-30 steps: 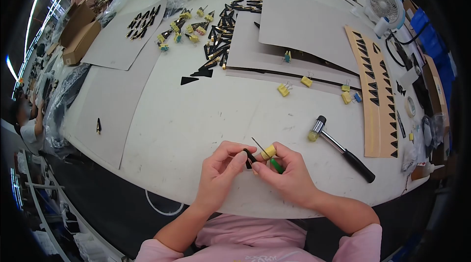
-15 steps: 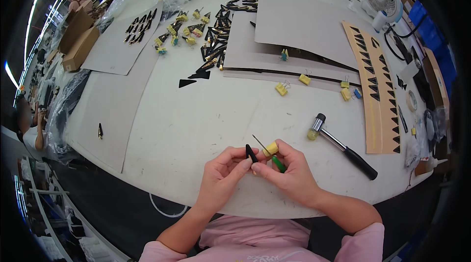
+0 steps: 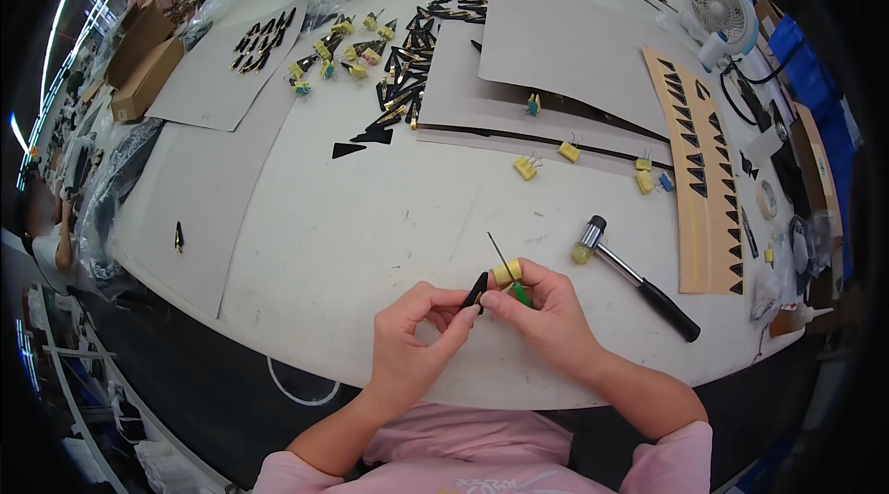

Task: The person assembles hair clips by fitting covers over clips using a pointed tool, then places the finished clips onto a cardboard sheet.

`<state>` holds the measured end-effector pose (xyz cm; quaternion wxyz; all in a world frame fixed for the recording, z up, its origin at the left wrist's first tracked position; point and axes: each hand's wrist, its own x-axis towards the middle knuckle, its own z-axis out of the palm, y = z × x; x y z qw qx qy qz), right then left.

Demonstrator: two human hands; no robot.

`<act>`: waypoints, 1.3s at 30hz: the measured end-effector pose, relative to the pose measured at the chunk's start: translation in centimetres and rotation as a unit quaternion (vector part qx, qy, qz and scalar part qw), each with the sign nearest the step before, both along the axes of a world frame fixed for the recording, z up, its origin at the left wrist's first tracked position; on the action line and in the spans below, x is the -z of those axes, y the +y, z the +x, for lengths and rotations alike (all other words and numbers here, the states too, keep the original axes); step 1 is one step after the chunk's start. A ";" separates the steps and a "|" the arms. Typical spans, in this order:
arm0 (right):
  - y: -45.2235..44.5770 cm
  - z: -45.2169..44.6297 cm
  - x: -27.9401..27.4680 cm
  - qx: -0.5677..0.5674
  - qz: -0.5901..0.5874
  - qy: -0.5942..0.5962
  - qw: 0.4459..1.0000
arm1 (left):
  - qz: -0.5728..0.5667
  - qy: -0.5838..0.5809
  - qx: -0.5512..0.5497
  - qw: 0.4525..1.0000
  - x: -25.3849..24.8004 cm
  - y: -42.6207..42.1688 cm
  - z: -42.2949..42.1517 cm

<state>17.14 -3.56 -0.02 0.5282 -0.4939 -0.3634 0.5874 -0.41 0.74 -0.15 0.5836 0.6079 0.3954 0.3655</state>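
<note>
My left hand (image 3: pixel 412 332) pinches a small black tapered piece (image 3: pixel 475 291) between thumb and fingers, its narrow end tilted up and to the right. Against its lower end press the thumb and fingertip of my right hand (image 3: pixel 560 323). That same hand grips a green-handled awl (image 3: pixel 522 295), whose thin metal shaft points up and left. A yellow binder clip (image 3: pixel 507 273) also sits in the right fingers, beside the awl. Both hands are closed, just above the table's near edge. What lies between the touching fingertips is hidden.
A mallet (image 3: pixel 639 281) lies to the right, near a tan strip (image 3: pixel 690 253) bearing black triangles. Loose clips (image 3: pixel 526 167) lie before stacked grey boards (image 3: pixel 574 50). Black pieces (image 3: pixel 403 77) are piled farther back. A fan (image 3: pixel 718 8) stands at back right.
The black piece has turned in my fingers and now leans to the right. My left wrist has rotated slightly; the awl and the yellow clip stay in my right hand. The camera view has shifted a little.
</note>
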 end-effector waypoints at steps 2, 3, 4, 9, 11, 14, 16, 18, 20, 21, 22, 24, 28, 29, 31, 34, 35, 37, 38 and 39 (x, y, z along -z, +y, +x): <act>0.0 0.2 -0.8 -0.012 -0.021 0.007 1.000 | 0.019 -0.001 -0.001 1.000 0.0 -0.1 0.1; 0.0 0.3 -1.1 -0.023 -0.040 0.018 0.999 | 0.065 0.017 -0.003 0.998 -0.1 -0.1 0.2; 0.0 0.4 -1.1 -0.023 -0.041 0.014 0.999 | 0.111 0.035 -0.005 0.993 -0.3 -0.2 0.3; -0.2 0.5 -1.4 -0.028 -0.095 0.075 0.992 | 0.075 0.021 -0.010 0.997 -0.2 -0.6 0.6; 0.0 -0.2 -1.8 -0.005 -0.072 0.068 0.995 | 0.073 0.018 -0.009 0.997 -0.3 -0.4 0.4; 0.0 -0.2 -1.1 0.020 -0.021 0.020 0.999 | 0.065 0.030 0.015 0.997 -0.3 -0.2 0.1; -0.3 -0.2 -0.8 0.022 0.006 -0.024 0.999 | 0.085 0.048 0.032 0.995 -0.4 -0.3 0.1; -0.7 -0.3 -0.9 0.020 0.013 -0.073 0.997 | 0.078 0.031 0.037 0.996 -0.5 -0.4 0.4; -1.0 -0.8 -0.6 0.029 0.014 -0.055 0.998 | 0.072 0.016 0.042 0.996 -0.4 -0.5 0.4; -1.0 -1.0 -0.6 0.038 0.015 -0.038 0.998 | 0.045 0.018 0.051 0.998 -0.3 -0.5 0.3; -0.7 -0.8 -0.9 0.037 0.015 -0.039 0.998 | 0.019 0.019 0.059 0.998 -0.1 -0.5 0.2; 0.2 -0.5 -1.8 -0.004 -0.056 -0.030 0.998 | -0.056 -0.001 0.063 0.996 -0.1 0.1 -0.1; 0.6 0.1 -1.3 -0.010 -0.028 -0.035 0.999 | -0.145 -0.071 0.080 0.984 0.5 0.6 -0.4; 0.6 0.3 -1.5 0.012 -0.051 -0.001 0.999 | -0.143 -0.072 0.080 0.984 -0.1 0.6 -0.3; 0.7 0.6 -1.6 0.036 -0.071 0.032 0.996 | -0.191 -0.145 0.057 0.969 -1.8 0.5 0.2; 0.7 0.8 -1.2 0.061 -0.071 0.094 0.991 | -0.100 -0.112 0.035 0.988 -0.3 -0.5 0.6; 0.6 0.7 -1.3 0.045 -0.077 0.085 0.992 | -0.075 -0.102 0.010 0.992 -0.2 -0.5 0.7; 0.5 0.5 -1.3 0.025 -0.083 0.075 0.993 | -0.093 -0.123 -0.011 0.988 -0.1 -0.2 0.4; 0.4 0.3 -1.2 0.024 -0.080 0.060 0.995 | -0.113 -0.142 -0.027 0.983 0.0 0.1 0.3; 0.2 0.2 -1.1 0.023 -0.078 0.044 0.996 | -0.113 -0.143 -0.028 0.983 0.0 0.4 0.3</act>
